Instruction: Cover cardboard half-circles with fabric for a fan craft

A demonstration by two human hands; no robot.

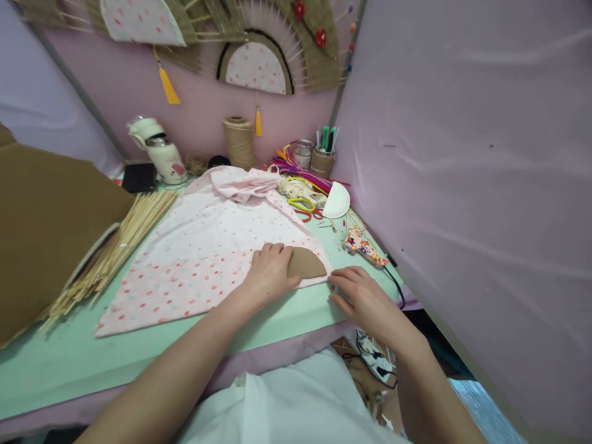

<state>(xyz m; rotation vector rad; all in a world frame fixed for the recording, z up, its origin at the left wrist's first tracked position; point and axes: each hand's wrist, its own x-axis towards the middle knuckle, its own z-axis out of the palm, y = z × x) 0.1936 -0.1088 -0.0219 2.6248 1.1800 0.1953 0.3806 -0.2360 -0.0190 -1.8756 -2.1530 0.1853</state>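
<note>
A piece of brown cardboard (306, 264), rounded along its far side, lies on a dotted pink-and-white cloth (180, 277) close to the table's front edge. My left hand (274, 274) rests flat over the cardboard's left part, its fingers stretched out and its palm hiding that end. At the cloth's right corner, my right hand (358, 293) touches the edge with its fingertips; the thumb stands apart below them. The far side of the cloth is bunched into folds.
Thin wooden sticks (120, 246) and a large cardboard sheet (50, 222) lie on the left. Along the back stand a bottle (164, 154) and a twine spool (239, 143). Scissors (303, 205), a white half-disc (337, 200) and a flower-patterned glue gun (364, 245) with cord sit on the right.
</note>
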